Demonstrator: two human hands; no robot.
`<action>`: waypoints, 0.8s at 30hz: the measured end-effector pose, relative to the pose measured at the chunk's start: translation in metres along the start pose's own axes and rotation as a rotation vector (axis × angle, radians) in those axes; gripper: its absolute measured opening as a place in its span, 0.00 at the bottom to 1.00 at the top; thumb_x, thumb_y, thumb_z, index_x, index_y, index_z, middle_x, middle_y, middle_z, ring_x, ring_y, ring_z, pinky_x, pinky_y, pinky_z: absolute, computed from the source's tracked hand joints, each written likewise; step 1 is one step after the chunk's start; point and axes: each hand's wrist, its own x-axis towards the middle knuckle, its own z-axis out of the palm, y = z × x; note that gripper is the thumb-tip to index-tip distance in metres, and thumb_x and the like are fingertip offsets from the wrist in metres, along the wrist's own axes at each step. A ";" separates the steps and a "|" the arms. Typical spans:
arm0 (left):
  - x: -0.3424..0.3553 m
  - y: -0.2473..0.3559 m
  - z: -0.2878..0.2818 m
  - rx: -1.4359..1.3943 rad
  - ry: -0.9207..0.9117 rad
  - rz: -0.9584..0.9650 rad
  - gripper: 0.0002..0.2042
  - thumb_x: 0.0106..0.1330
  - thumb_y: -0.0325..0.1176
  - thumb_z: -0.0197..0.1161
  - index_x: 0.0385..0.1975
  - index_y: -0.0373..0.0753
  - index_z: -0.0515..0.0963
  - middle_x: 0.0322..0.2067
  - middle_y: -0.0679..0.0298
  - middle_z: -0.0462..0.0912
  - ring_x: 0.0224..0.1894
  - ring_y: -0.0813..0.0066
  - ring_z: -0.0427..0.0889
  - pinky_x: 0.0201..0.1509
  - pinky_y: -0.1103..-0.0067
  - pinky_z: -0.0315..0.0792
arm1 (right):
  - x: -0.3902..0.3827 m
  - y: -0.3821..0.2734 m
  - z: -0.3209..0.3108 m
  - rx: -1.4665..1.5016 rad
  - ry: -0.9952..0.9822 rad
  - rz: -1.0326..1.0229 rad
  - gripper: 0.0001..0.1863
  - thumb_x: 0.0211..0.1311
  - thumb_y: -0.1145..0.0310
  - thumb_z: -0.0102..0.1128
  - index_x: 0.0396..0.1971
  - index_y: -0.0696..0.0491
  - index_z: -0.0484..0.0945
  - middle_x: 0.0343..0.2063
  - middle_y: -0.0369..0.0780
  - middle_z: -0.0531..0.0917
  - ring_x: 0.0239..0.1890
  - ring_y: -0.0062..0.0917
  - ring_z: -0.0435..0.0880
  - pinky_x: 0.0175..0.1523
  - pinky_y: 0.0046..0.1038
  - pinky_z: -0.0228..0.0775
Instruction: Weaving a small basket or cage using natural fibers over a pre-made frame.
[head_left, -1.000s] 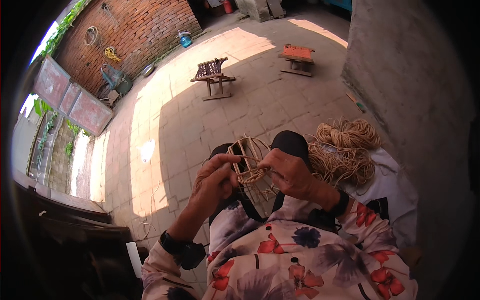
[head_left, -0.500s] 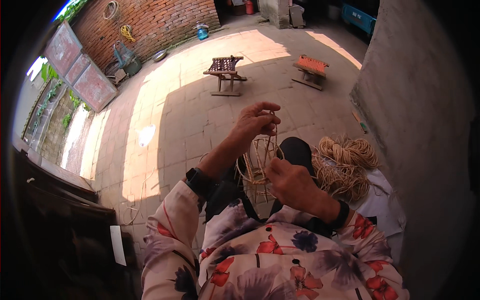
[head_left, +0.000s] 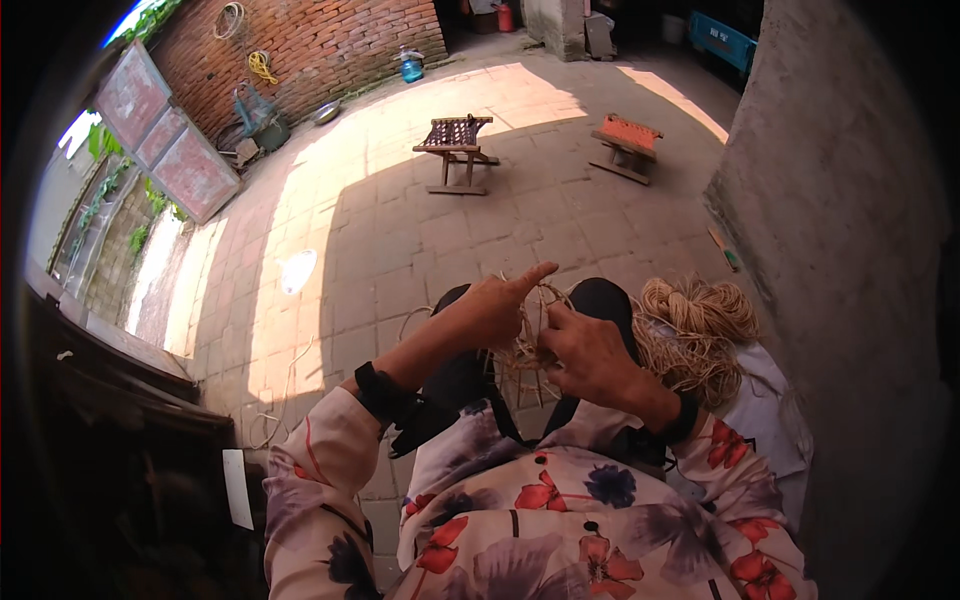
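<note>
In my lap, between the knees, is an openwork piece of woven tan cord (head_left: 518, 358), much of it hidden behind my hands. My left hand (head_left: 492, 312) is at its upper left edge, index finger stretched out to the right and the other fingers curled round cord. Opposite it, my right hand (head_left: 598, 358) is closed with bent fingers on the right side of the piece. A loop of cord (head_left: 548, 292) rises between the two hands. Beside my right knee lies a big bundle of loose tan cord (head_left: 695, 335).
White cloth (head_left: 765, 410) lies under the bundle, next to a rough wall (head_left: 850, 250) on the right. Two low stools, one dark-topped (head_left: 458, 135) and one orange-topped (head_left: 628, 135), stand ahead on the paving. A loose cord strand (head_left: 290, 380) trails on the floor to the left.
My left hand has come down from above the woven piece, where it held a strand up, and its index finger now points right. My right hand has shifted slightly.
</note>
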 end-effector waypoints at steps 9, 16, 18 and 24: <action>-0.016 0.000 -0.003 -0.809 -0.028 -0.154 0.30 0.60 0.22 0.59 0.65 0.40 0.63 0.34 0.63 0.81 0.26 0.78 0.76 0.26 0.82 0.68 | -0.007 0.007 0.005 0.034 0.113 -0.004 0.17 0.42 0.71 0.69 0.34 0.54 0.73 0.35 0.43 0.74 0.36 0.40 0.81 0.38 0.39 0.76; -0.135 -0.016 0.011 -1.747 0.175 -0.107 0.22 0.66 0.27 0.54 0.62 0.41 0.65 0.31 0.65 0.73 0.21 0.87 0.62 0.23 0.88 0.60 | -0.001 0.000 0.006 0.036 0.122 -0.028 0.17 0.42 0.74 0.66 0.34 0.54 0.70 0.35 0.45 0.73 0.35 0.43 0.81 0.38 0.40 0.76; -0.159 -0.040 0.018 -1.888 0.435 -0.055 0.23 0.66 0.24 0.54 0.62 0.41 0.64 0.30 0.62 0.76 0.20 0.87 0.63 0.22 0.88 0.59 | -0.001 -0.001 0.006 0.035 0.120 -0.028 0.17 0.42 0.74 0.66 0.34 0.55 0.70 0.36 0.45 0.73 0.36 0.42 0.81 0.38 0.40 0.76; -0.274 -0.142 0.006 -1.660 1.105 -0.360 0.23 0.66 0.22 0.54 0.61 0.46 0.65 0.19 0.74 0.66 0.16 0.87 0.61 0.18 0.88 0.57 | -0.004 0.004 0.004 0.033 0.122 -0.002 0.17 0.42 0.74 0.65 0.34 0.55 0.70 0.36 0.46 0.72 0.38 0.42 0.80 0.39 0.40 0.76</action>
